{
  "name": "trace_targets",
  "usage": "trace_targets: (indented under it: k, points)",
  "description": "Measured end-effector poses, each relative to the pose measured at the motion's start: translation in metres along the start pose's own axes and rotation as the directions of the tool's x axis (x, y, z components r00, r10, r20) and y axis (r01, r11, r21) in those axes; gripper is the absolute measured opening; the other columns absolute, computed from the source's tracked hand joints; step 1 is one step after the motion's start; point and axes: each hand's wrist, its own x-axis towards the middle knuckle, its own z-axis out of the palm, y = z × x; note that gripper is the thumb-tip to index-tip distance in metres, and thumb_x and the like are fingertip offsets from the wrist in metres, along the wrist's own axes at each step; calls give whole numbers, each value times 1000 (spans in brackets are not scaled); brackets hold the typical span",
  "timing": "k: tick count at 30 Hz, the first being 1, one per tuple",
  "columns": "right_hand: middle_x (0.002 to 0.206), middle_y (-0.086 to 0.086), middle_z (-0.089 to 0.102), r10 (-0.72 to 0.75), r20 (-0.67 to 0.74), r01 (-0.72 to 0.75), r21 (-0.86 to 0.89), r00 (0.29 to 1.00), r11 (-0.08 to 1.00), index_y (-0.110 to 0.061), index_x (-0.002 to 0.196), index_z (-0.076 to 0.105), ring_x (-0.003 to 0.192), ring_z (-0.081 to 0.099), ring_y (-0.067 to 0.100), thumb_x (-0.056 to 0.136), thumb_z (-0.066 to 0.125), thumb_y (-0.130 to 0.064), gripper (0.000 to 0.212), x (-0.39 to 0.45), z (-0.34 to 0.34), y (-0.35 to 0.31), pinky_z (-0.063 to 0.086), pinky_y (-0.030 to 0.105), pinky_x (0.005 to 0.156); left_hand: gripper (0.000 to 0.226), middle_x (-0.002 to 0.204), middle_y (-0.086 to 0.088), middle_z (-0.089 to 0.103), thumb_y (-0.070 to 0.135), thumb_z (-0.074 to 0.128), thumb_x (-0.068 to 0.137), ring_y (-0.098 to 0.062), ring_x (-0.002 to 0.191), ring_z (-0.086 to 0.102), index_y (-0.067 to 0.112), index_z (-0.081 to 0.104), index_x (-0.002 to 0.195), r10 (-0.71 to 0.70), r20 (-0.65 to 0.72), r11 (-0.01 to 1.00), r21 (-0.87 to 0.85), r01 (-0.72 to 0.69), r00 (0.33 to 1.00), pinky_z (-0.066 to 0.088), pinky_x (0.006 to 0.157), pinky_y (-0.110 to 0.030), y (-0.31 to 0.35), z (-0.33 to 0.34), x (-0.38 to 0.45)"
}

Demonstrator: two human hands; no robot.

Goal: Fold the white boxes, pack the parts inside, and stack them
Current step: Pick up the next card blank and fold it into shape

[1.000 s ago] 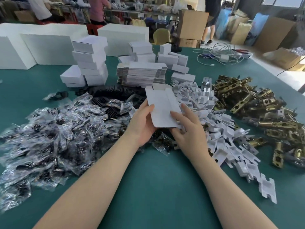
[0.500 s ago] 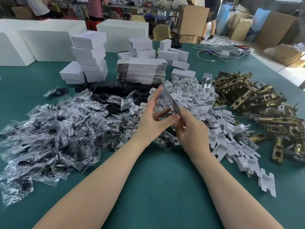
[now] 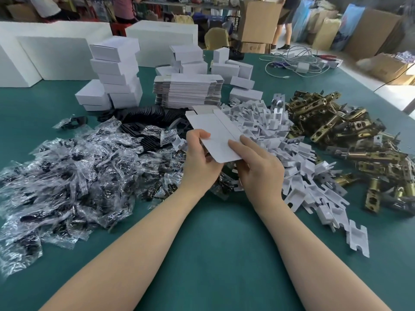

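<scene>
My left hand (image 3: pixel 199 160) is pinching the near left edge of a flat white box blank (image 3: pixel 215 135), thumb on top. My right hand (image 3: pixel 258 167) is gripping its near right corner, thumb lying on the face. The blank is being held above the green counter (image 3: pixel 213 243), unfolded, tilted away from me. Bagged black parts (image 3: pixel 74 171) are lying to the left, white card inserts (image 3: pixel 298 167) just right, brass latches (image 3: pixel 350 140) beyond those. A stack of flat blanks (image 3: pixel 188 90) and stacked folded boxes (image 3: pixel 116 70) are standing behind.
</scene>
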Motion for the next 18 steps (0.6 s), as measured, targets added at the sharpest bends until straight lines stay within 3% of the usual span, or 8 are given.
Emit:
trace_targets:
  k: [3,7,11,15,18]
  points:
    - [111,14,73,-19,-19,19,-7,1000,1000,-12,103,78,93,73,34,78,75,0,28,0,-1,1,58,37,65,56,106,4,46,-9,67,82,15,93,59,23,26,104,38,45,999,0,-38,998,48,72,-7,2,2,-1]
    - [114,16,71,-15,-51,14,-35,999,999,-13,105,77,106,69,36,84,68,-4,25,-1,-1,3,56,39,71,53,110,1,49,1,69,81,12,94,60,25,26,103,7,96,999,-34,-3,995,49,75,-11,2,4,-2]
    - [105,11,75,-38,-79,39,7,996,999,-12,97,79,99,72,32,78,76,1,23,0,0,6,59,39,68,54,107,4,48,-9,67,83,15,92,59,23,28,102,3,53,1000,-6,-2,999,48,70,-8,-3,3,-2]
    - [99,7,76,-44,-69,46,25,997,999,-12,95,80,96,73,31,76,79,-2,22,-1,2,6,59,40,72,45,106,4,45,7,63,82,16,88,56,16,27,107,11,51,1000,-8,-10,999,47,69,-9,-2,5,-2]
    - [95,5,76,-76,-95,76,-6,993,997,-14,93,80,83,74,27,80,71,-8,17,-1,2,3,55,33,63,49,110,4,46,12,59,82,15,91,56,15,25,118,-5,51,1000,-28,6,999,47,75,-10,0,6,-2]
